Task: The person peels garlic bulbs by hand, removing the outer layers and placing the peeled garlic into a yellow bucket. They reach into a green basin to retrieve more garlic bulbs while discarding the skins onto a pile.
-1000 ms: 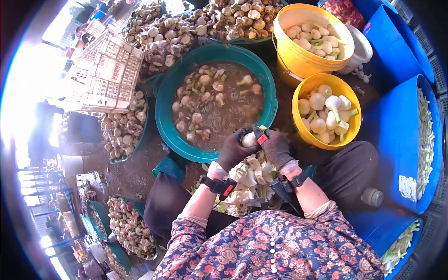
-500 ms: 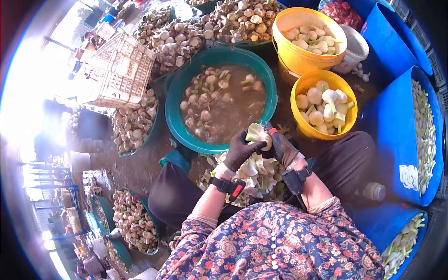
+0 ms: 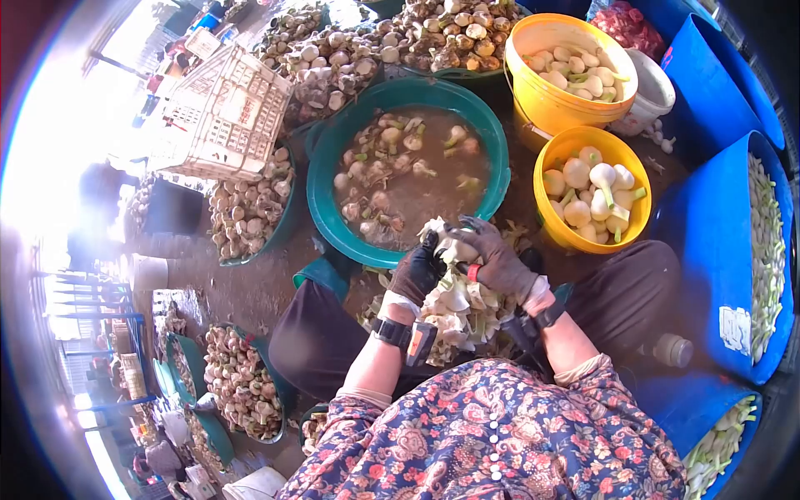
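Observation:
Both of my hands, in dark gloves, meet over my lap at the near rim of a green tub (image 3: pixel 320 212). My left hand (image 3: pixel 419 271) grips a whitish garlic bulb (image 3: pixel 457 248) with ragged outer skin. My right hand (image 3: pixel 500 257) lies over the bulb's right side, its fingers on the skin. Against its palm it also holds a black-and-red handled tool (image 3: pixel 474 272); no blade can be made out. Below my hands, a heap of pale peeled skins (image 3: pixel 462 312) lies between my legs.
Muddy water and bulbs fill the tub. To the right stand a yellow bucket (image 3: pixel 640 179) of peeled bulbs, another yellow bucket (image 3: pixel 533 104) behind it, and large blue containers (image 3: pixel 721 250). A white crate (image 3: pixel 221 117) rests over unpeeled bulbs (image 3: pixel 250 217) at left.
My right hand has turned over the bulb, its fingers now reaching across the top. The red part of the tool has moved down below the fingers. Loose skin now hangs under the bulb.

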Available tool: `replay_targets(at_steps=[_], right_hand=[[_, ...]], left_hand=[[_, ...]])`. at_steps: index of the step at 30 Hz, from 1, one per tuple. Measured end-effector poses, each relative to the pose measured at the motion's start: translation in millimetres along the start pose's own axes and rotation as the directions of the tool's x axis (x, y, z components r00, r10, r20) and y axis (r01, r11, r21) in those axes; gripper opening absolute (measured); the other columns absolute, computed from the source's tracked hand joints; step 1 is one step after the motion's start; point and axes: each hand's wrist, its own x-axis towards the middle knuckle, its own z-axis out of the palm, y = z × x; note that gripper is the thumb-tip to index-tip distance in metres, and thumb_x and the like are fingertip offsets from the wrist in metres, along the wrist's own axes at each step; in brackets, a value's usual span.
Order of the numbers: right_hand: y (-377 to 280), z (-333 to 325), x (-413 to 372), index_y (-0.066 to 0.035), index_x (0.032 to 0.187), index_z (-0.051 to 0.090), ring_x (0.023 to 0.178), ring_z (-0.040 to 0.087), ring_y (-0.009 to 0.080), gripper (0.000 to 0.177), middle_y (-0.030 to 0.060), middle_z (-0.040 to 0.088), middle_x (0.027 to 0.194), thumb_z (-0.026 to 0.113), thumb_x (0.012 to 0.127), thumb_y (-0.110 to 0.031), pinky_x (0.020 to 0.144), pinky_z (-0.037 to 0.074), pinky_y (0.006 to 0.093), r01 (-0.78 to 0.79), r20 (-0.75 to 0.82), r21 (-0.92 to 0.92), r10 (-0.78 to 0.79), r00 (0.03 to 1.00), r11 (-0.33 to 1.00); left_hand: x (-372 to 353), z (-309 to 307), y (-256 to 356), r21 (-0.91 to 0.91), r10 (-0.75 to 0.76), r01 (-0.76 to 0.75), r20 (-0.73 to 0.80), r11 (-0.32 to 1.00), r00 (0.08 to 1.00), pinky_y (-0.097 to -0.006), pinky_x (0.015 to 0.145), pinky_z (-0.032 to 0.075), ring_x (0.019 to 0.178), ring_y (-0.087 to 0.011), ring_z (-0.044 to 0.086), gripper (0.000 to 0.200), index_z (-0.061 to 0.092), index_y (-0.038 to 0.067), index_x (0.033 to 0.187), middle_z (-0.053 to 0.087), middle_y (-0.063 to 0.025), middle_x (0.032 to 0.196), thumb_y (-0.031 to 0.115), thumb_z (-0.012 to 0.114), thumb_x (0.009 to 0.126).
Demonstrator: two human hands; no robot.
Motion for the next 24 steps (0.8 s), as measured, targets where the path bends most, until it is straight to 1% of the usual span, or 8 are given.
replay_targets(at_steps=[5, 6, 8, 13, 17, 19, 23, 24], right_hand=[[-2, 12, 0, -0.010, 0.097, 0.064, 0.094, 0.057, 0.0252, 0.025, 0.0107, 0.060, 0.099, 0.067, 0.072, -0.012, 0.081, 0.046, 0.0362, -0.026, -0.269, -0.218, -0.035, 0.962, 0.976], [3, 13, 0, -0.010, 0.094, 0.063, 0.087, 0.057, 0.0219, 0.021, 0.0081, 0.060, 0.092, 0.066, 0.074, -0.016, 0.075, 0.047, 0.0338, -0.174, -0.307, 0.126, 0.205, 0.929, 0.977], [20, 11, 0, -0.009, 0.090, 0.063, 0.074, 0.058, 0.0154, 0.018, 0.0028, 0.059, 0.079, 0.063, 0.079, -0.023, 0.064, 0.048, 0.0288, -0.351, -0.139, 0.725, 0.625, 0.768, 0.592], [60, 2, -9, -0.011, 0.094, 0.061, 0.068, 0.057, 0.0093, 0.027, -0.0003, 0.060, 0.077, 0.055, 0.086, -0.036, 0.058, 0.046, 0.0224, -0.451, 0.163, 0.865, 0.728, 0.666, 0.219], [60, 11, -8, -0.010, 0.098, 0.059, 0.080, 0.060, 0.0144, 0.029, 0.0025, 0.063, 0.088, 0.048, 0.090, -0.035, 0.070, 0.050, 0.0272, -0.270, 0.269, 0.958, 0.640, 0.720, -0.099], [49, 9, -7, -0.008, 0.101, 0.058, 0.086, 0.060, 0.0170, 0.030, 0.0040, 0.063, 0.094, 0.046, 0.091, -0.034, 0.078, 0.050, 0.0302, -0.161, 0.291, 0.950, 0.573, 0.766, -0.267], [47, 7, -9, -0.005, 0.114, 0.054, 0.097, 0.058, 0.0182, 0.037, 0.0056, 0.061, 0.106, 0.044, 0.091, -0.032, 0.088, 0.047, 0.0311, -0.182, 0.155, 0.983, 0.466, 0.871, 0.014], [38, 6, -7, -0.005, 0.115, 0.054, 0.096, 0.057, 0.0163, 0.038, 0.0048, 0.061, 0.105, 0.045, 0.091, -0.033, 0.085, 0.047, 0.0295, -0.190, 0.050, 0.921, 0.379, 0.924, 0.341]], left_hand=[[-4, -8, 26, 0.280, 0.220, -0.210, -0.005, 0.937, 0.975, -0.0305, 0.078, 0.048, 0.093, -0.0228, 0.060, 0.028, 0.053, 0.001, 0.112, 0.062, -0.0107, 0.098, 0.003, 0.057, 0.085], [-1, -2, 24, -0.170, 0.103, -0.114, -0.076, 0.979, 0.992, -0.0312, 0.078, 0.048, 0.091, -0.0233, 0.060, 0.025, 0.054, 0.001, 0.110, 0.062, -0.0107, 0.097, 0.004, 0.057, 0.085], [-9, -5, 35, -0.183, 0.065, -0.072, -0.046, 0.981, 0.997, -0.0301, 0.076, 0.048, 0.082, -0.0218, 0.061, 0.018, 0.057, 0.001, 0.104, 0.063, -0.0075, 0.093, 0.006, 0.056, 0.087], [-45, -33, 68, -0.208, -0.167, 0.387, 0.653, 0.898, 0.739, -0.0244, 0.073, 0.045, 0.080, -0.0082, 0.055, 0.032, 0.063, 0.002, 0.099, 0.062, 0.0006, 0.083, 0.023, 0.072, 0.078], [-79, -52, 82, -0.317, -0.194, 0.318, 0.366, 0.893, 0.910, -0.0280, 0.057, 0.043, 0.059, -0.0170, 0.056, 0.032, 0.062, -0.004, 0.072, 0.061, -0.0088, 0.068, 0.026, 0.071, 0.066], [-59, -49, 77, -0.758, 0.444, 0.313, 0.607, 0.573, 0.659, -0.0302, 0.050, 0.041, 0.055, -0.0194, 0.055, 0.035, 0.059, -0.006, 0.068, 0.060, -0.0127, 0.064, 0.028, 0.069, 0.063], [-41, -42, 107, 0.087, -0.267, 0.261, 0.527, 0.961, 0.807, -0.0284, 0.070, 0.049, 0.076, -0.0177, 0.061, 0.062, 0.051, -0.005, 0.119, 0.062, -0.0134, 0.102, 0.043, 0.061, 0.081], [-33, -28, 91, 0.024, -0.282, 0.293, 0.363, 0.956, 0.888, -0.0270, 0.071, 0.049, 0.077, -0.0148, 0.061, 0.066, 0.047, -0.001, 0.125, 0.063, -0.0118, 0.101, 0.051, 0.054, 0.086]])
